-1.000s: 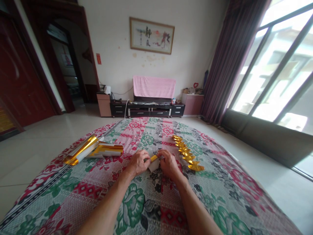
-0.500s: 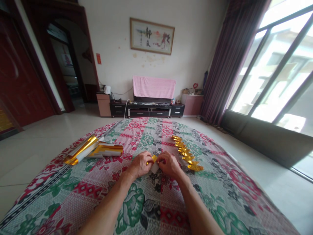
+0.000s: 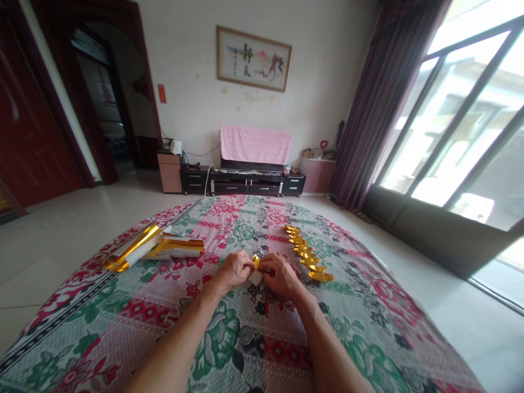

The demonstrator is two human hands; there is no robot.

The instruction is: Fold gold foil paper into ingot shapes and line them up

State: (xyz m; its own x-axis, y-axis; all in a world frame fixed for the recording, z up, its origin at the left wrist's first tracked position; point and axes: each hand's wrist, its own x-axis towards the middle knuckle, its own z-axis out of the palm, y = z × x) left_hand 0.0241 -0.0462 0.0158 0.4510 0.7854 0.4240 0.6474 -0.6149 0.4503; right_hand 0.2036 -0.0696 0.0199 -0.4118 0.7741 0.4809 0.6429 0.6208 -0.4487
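Observation:
My left hand (image 3: 231, 271) and my right hand (image 3: 280, 276) meet over the middle of a flowered cloth (image 3: 229, 349). Both pinch one small piece of gold foil paper (image 3: 256, 264), gold on one side and white underneath, and their fingers hide most of it. Just right of my right hand, a row of several folded gold paper pieces (image 3: 305, 252) runs away from me across the cloth. To the left lies a stack of gold foil sheets (image 3: 158, 248), well out of reach of my left hand.
The cloth covers a rounded surface with tiled floor all around it. A low dark cabinet (image 3: 245, 183) with a pink cover stands at the far wall under a framed picture. Large windows and a dark curtain (image 3: 368, 103) fill the right side; a doorway opens on the left.
My hands have drawn closer together around the gold paper, which now shows less of its white side. The camera has shifted slightly.

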